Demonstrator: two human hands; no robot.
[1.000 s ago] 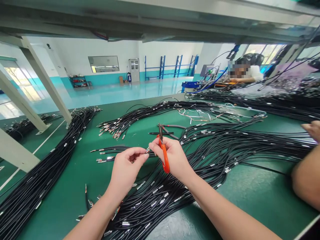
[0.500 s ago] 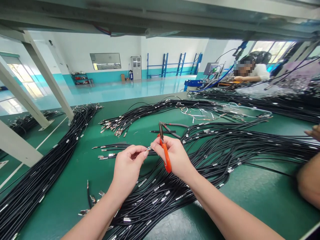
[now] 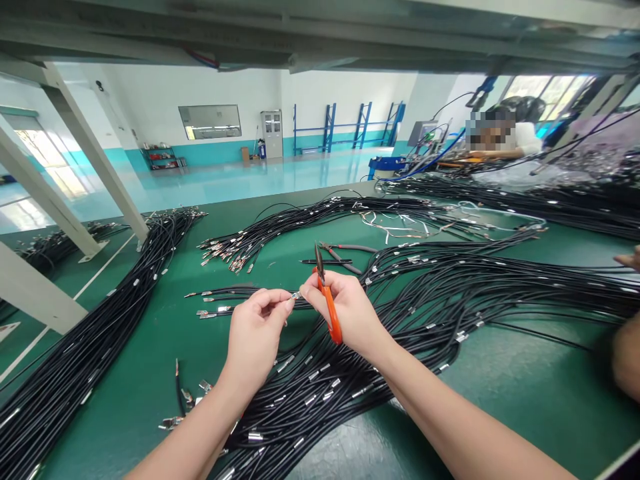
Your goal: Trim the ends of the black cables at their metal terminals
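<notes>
Between the fingertips of my left hand (image 3: pixel 256 333) and my right hand (image 3: pixel 353 310) is a small metal terminal (image 3: pixel 296 295); the left fingers pinch it and the right fingertips touch its other side. My right hand also carries orange-handled pliers (image 3: pixel 331 313) in the palm, jaws pointing up and away. Below and behind my hands spreads a large bundle of black cables (image 3: pixel 320 373) with metal terminals and white tags. A few separate cable ends (image 3: pixel 220 311) lie left of my fingers.
Grey-handled pliers (image 3: pixel 350 249) and a black pen-like stick (image 3: pixel 310 262) lie beyond my hands. More cable bundles sit at the left (image 3: pixel 115 313) and back (image 3: pixel 310 212). Short cut pieces (image 3: pixel 179 390) rest near my left forearm. Another person's arm (image 3: pixel 627 360) enters at right.
My hands stay almost in place on the terminal, with the pliers tilted slightly left. The other person's arm at the right edge has shifted a little further right.
</notes>
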